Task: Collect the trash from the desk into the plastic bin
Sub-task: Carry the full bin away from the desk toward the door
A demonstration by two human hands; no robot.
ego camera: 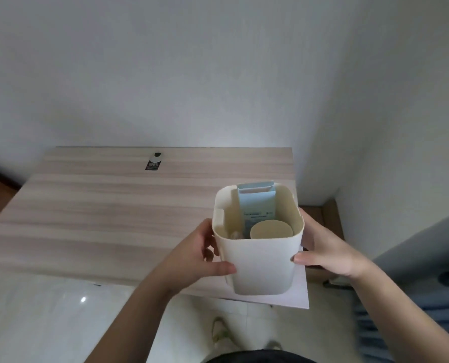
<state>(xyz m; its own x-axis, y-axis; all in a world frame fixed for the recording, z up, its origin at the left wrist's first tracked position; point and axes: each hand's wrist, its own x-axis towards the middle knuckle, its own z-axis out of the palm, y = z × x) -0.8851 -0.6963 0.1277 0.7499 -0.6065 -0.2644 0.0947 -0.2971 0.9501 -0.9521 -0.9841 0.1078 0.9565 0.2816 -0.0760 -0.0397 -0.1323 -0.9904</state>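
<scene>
A cream plastic bin [260, 265] is at the desk's near right corner, over a white sheet of paper [300, 292]. My left hand [205, 252] grips its left side and my right hand [328, 252] grips its right side. Inside the bin a light blue carton [255, 203] stands upright against the back wall. In front of it lies a round beige cup [270, 230], and a small crumpled piece [235, 234] sits low at the left. I cannot tell whether the bin rests on the desk or is lifted off it.
The wooden desk [113, 210] stands against a white wall. A small black-and-white tag [154, 162] lies near its back edge. The glossy white floor tiles [47, 318] and my shoes [219, 331] show below. A grey-blue fabric [428, 271] hangs at the right.
</scene>
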